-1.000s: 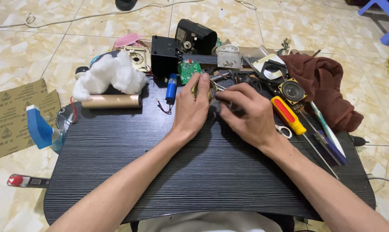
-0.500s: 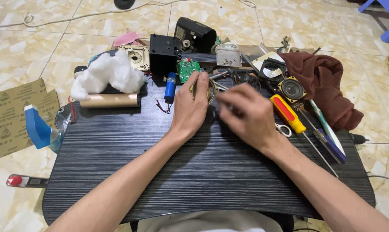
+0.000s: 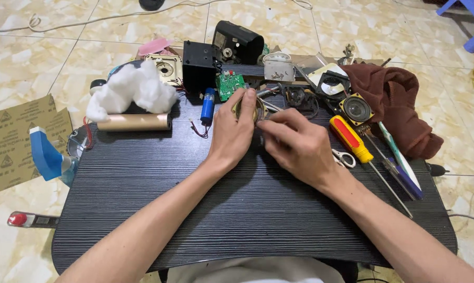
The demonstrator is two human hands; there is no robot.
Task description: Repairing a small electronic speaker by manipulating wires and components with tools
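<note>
- My left hand (image 3: 232, 133) is clamped on a small round metal part (image 3: 246, 109), upper centre of the frame, over the table (image 3: 195, 209).
- My right hand (image 3: 300, 144) has its fingers pinched together beside that part; I cannot tell what they grip.
- Progress, as I judge it: disassembly well under way; circuit board (image 3: 229, 85), speaker (image 3: 356, 108) and battery (image 3: 207, 106) lie loose.
- Screwdriver (image 3: 351, 139) lies unused, centre right.
- The part is mostly hidden by my fingers.

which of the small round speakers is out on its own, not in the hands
The black round speaker in a square yellowish frame, beside the brown cloth. The other, a metal-rimmed round one, is gripped by the left hand.
</note>
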